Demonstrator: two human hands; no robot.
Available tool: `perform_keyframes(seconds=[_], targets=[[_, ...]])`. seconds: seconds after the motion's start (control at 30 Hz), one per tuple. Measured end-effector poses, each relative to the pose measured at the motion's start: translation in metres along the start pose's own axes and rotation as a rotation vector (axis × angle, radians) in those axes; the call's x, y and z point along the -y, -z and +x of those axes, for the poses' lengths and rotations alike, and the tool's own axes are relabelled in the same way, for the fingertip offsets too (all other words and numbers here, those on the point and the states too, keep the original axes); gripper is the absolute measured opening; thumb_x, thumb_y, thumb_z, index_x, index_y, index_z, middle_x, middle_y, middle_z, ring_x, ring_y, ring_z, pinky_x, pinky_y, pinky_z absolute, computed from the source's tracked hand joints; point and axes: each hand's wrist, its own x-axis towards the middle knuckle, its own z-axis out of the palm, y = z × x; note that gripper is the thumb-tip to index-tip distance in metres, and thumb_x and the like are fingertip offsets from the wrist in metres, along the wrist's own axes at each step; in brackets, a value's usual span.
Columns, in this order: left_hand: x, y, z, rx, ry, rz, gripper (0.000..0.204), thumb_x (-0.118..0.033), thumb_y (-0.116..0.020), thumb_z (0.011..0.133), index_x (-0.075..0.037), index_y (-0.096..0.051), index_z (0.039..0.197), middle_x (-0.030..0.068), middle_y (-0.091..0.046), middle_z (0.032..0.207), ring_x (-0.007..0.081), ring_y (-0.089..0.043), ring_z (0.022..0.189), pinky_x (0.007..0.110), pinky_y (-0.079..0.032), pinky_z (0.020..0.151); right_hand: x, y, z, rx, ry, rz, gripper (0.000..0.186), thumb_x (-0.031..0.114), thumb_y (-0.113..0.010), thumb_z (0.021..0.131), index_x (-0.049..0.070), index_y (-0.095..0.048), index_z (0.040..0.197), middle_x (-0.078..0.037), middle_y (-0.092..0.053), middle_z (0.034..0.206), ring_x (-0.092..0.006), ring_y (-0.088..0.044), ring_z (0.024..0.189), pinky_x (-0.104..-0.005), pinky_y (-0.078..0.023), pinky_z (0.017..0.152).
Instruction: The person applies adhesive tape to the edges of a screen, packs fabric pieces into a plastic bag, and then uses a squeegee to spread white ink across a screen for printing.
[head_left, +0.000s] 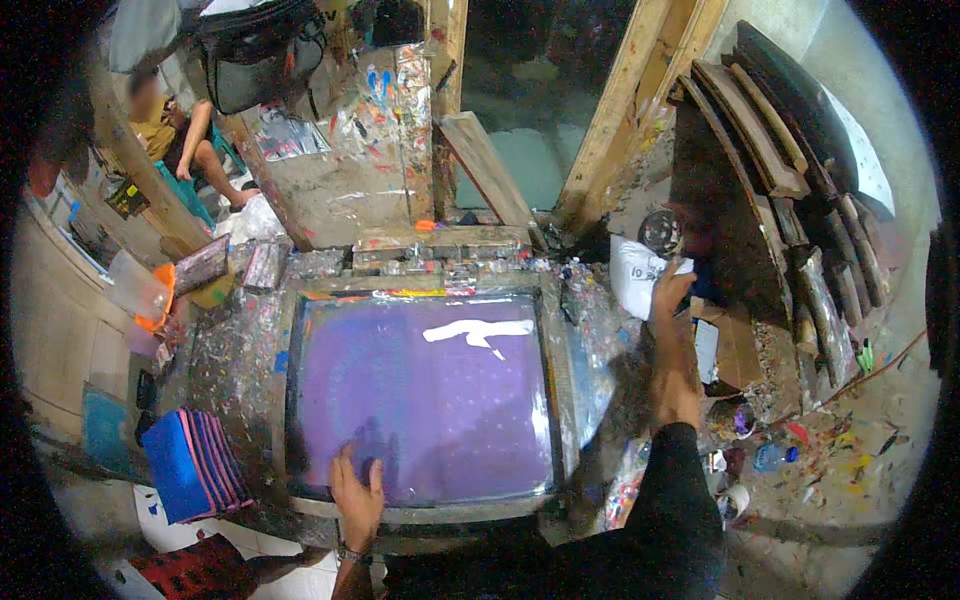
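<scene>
A purple printing screen (400,390) in a worn frame lies flat on the paint-spattered bench, with a white patch of ink (478,330) near its upper right. My left hand (355,500) rests at the screen's lower left edge, fingers apart and holding nothing. Off the screen's right side, my right hand (672,290) has its fingers curled on the upper edge of a white plastic bag (634,280). A round metal container (660,228) is just behind that bag.
Folded blue and pink cloths (185,465) lie left of the screen, near an orange plastic container (157,305). Wooden planks (750,130) lean at right above a cardboard box (735,355). A seated person (195,150) is in the back left doorway.
</scene>
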Motion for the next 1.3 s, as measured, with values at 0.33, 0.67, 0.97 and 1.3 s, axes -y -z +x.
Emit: perform_keyframes(seconds=[0.33,0.67,0.97,1.3], targets=[[0.004,0.002,-0.003,-0.057,-0.025,-0.023,0.044,-0.019,-0.063,0.088,0.005,-0.051,0.123,0.0248,-0.056,0.115,0.0424,-0.054,0.106,0.046,-0.043,0.092,0.002,0.031,-0.056,-0.068,0.170,-0.005,0.031,0.023,-0.051,0.096,-0.004,-0.056,0.109,-0.027,-0.055,0.110,-0.0445,-0.052,0.101,-0.0494,-0.041,0.088],[0.011,0.003,-0.004,-0.089,-0.010,-0.057,0.043,-0.018,-0.065,0.087,0.001,-0.053,0.124,0.0224,-0.058,0.110,0.0395,-0.055,0.103,0.043,-0.044,0.089,-0.013,0.008,-0.032,0.194,0.236,-0.544,0.025,0.022,-0.059,0.088,0.003,-0.064,0.105,-0.022,-0.061,0.108,-0.0354,-0.059,0.098,-0.0458,-0.047,0.085],[0.055,0.028,0.226,-0.610,-0.143,-0.158,0.024,-0.013,-0.065,0.083,0.001,-0.057,0.100,0.0223,-0.058,0.096,0.0407,-0.057,0.094,0.048,-0.046,0.080,0.090,0.192,-0.266,0.825,0.341,0.270,0.036,0.025,-0.057,0.095,-0.007,-0.056,0.112,-0.027,-0.048,0.126,-0.0387,-0.046,0.120,-0.0440,-0.038,0.101],[0.212,0.014,0.429,-0.585,0.426,-1.602,0.051,-0.047,-0.072,0.082,-0.006,-0.064,0.112,0.0068,-0.058,0.088,0.0208,-0.058,0.072,0.034,-0.053,0.073,0.147,0.251,-0.288,0.887,0.205,0.016,0.036,0.033,-0.056,0.096,0.003,-0.058,0.117,-0.026,-0.048,0.121,-0.0409,-0.048,0.109,-0.0485,-0.042,0.089]])
